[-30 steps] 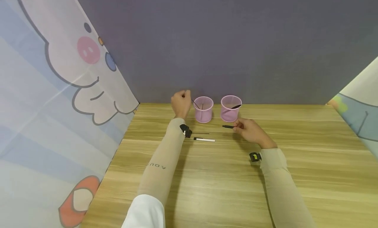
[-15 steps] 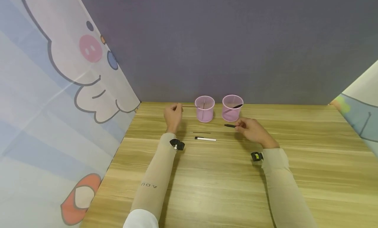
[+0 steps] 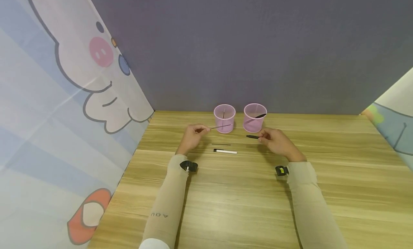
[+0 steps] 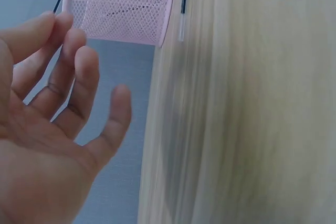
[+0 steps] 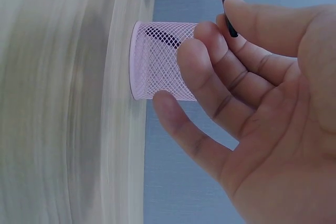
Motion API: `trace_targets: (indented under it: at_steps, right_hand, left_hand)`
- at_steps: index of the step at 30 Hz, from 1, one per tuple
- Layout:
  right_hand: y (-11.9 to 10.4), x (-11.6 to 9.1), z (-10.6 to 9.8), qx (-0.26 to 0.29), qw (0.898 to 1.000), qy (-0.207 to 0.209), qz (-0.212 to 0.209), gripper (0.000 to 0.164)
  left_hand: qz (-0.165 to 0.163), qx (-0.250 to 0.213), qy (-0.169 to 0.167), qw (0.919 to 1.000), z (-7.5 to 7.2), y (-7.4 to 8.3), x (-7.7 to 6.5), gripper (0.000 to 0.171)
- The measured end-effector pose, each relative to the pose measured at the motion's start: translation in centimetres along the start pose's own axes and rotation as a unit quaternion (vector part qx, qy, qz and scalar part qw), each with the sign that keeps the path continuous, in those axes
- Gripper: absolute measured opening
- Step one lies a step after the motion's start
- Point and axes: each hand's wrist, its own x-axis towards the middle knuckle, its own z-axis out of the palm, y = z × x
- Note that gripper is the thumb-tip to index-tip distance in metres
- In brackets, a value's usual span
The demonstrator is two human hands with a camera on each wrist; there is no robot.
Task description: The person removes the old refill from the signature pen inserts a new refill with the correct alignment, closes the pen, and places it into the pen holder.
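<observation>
Left hand (image 3: 192,134) pinches a refill (image 3: 221,127), now moved to the near side of the left cup (image 3: 228,129), apparently closer to the black barrel (image 3: 252,137) pinched in the right hand (image 3: 276,141).

The person's left-hand grip (image 3: 193,135) sits lower and nearer the viewer than one second earlier; the thin dark rod (image 3: 221,127) it pinches, formerly slanting down toward the left round pink mesh cup (image 3: 227,129), now crosses before its wall, far tip slightly raised.
</observation>
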Motion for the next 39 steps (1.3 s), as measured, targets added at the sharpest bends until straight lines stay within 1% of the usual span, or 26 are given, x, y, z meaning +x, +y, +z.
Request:
trace_targets:
  at_steps: [4,8,11,15,19,25,30,35,39]
  right_hand:
    - [0.09,0.12,0.13,-0.001,1.000,-0.001,0.002,0.012]
    - [0.08,0.23,0.21,-0.002,1.000,0.000,0.003,0.011]
    - [0.03,0.30,0.24,-0.001,1.000,-0.002,0.003,0.012]
    - [-0.12,0.33,0.22,0.004,1.000,-0.001,0.004,0.012]
    - [-0.16,0.31,0.23,0.004,1.000,0.004,0.006,0.012]
    - [-0.26,0.26,0.32,-0.003,1.000,0.012,0.005,0.013]
    - [-0.37,0.33,0.46,-0.009,1.000,0.018,0.004,0.012]
    - [-0.49,0.33,0.53,-0.009,1.000,0.021,0.005,0.013]
    - [-0.55,0.37,0.56,-0.005,1.000,0.023,0.005,0.013]
  left_hand:
    - [0.003,-0.007,-0.016,0.9998,0.13,-0.09,-0.07,0.021]
    - [-0.015,-0.010,-0.030,0.9994,0.14,-0.18,-0.26,0.025]
    - [-0.019,-0.006,-0.049,0.9986,0.15,-0.17,-0.37,0.030]
    - [-0.010,0.003,-0.068,0.9976,0.24,-0.12,-0.35,0.033]
    - [-0.005,0.004,-0.077,0.9970,0.30,-0.08,-0.29,0.033]
    - [-0.010,0.003,-0.096,0.9953,0.33,-0.02,-0.36,0.029]
    - [-0.015,0.008,-0.107,0.9941,0.41,0.05,-0.44,0.028]
    - [-0.006,0.008,-0.110,0.9939,0.47,-0.08,-0.36,0.028]
    - [-0.003,0.008,-0.107,0.9942,0.43,0.11,-0.41,0.028]
